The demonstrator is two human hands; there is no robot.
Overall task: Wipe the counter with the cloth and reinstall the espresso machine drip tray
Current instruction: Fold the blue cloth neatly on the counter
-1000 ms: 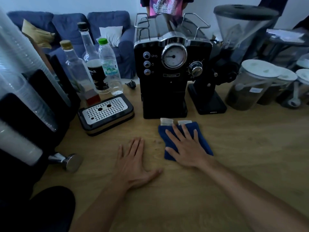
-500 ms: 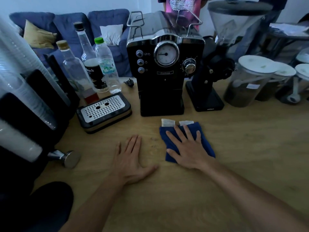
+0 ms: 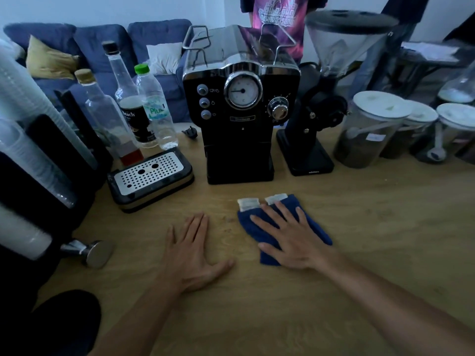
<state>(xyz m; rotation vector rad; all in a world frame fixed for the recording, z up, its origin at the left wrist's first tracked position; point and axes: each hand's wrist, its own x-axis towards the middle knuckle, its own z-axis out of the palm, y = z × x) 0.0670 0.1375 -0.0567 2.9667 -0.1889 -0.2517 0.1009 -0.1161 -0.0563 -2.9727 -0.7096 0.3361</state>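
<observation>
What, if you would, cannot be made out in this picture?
Head view: counter under the cloth, covered by it and the right hand.
Head view: espresso machine's tray bay, lost in shadow.
Head view: drip tray's inside, covered by its grate.

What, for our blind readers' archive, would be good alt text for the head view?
A person's right hand presses flat on a folded blue cloth on a wooden counter, left hand flat beside it. The drip tray sits out, left of the black espresso machine.
</observation>
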